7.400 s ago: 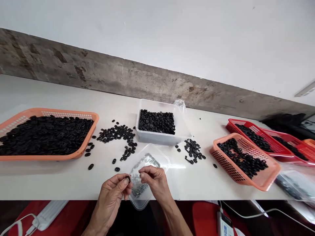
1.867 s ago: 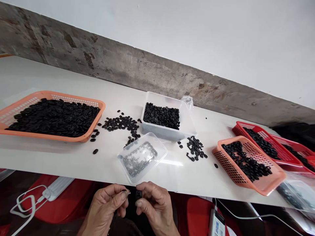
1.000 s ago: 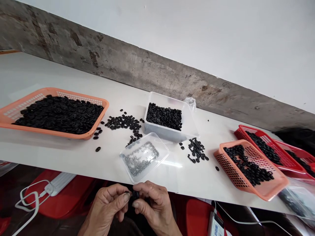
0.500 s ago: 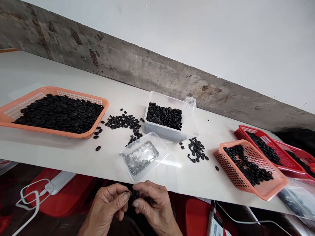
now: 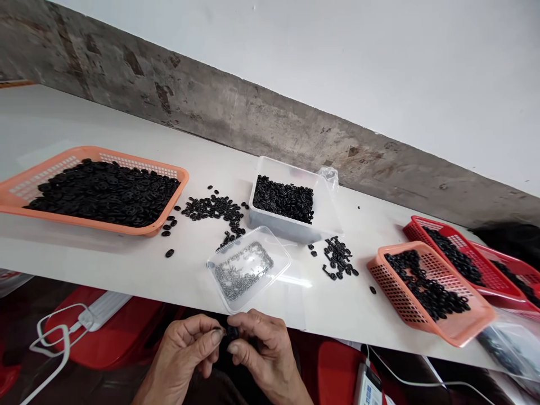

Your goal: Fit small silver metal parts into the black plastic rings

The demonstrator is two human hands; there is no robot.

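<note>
Left hand point(image 5: 185, 351) and right hand point(image 5: 261, 351) meet just below the near edge of the table point(image 5: 105, 264), fingertips almost touching. From my remote seat I see the right thumb and forefinger pinched on a small black piece point(image 5: 232, 332), held off the table between the two hands. The left thumb and forefinger are pinched shut right against it; whether they hold something tiny of their own I cannot tell.

Just above the hands, a clear tray point(image 5: 287, 260) of small metal bits sits at the table's edge. Behind it are loose black pieces point(image 5: 211, 208) and a clear tub point(image 5: 291, 228) of more.

My reading is that this is the fitting step, with one small part being worked into the black piece. The next move calls for a steady right-hand pinch and fine, well-aligned left fingertip pressure, since both parts are easy to drop.
</note>
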